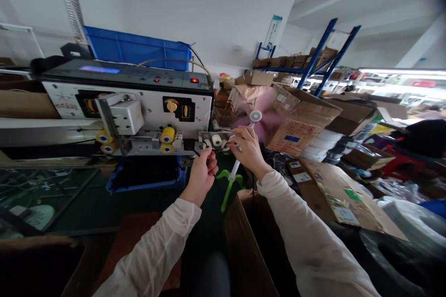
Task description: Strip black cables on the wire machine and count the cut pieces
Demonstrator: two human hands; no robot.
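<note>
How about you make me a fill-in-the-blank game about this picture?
1. The big plastic bin behind the machine is coloured ____.
2. The hand nearer the yellow rollers is the person's ____ one.
3. The other hand is near small rollers coloured ____.
4. The fan stands on legs that are coloured ____.

Missing words: blue; left; white; green.
</note>
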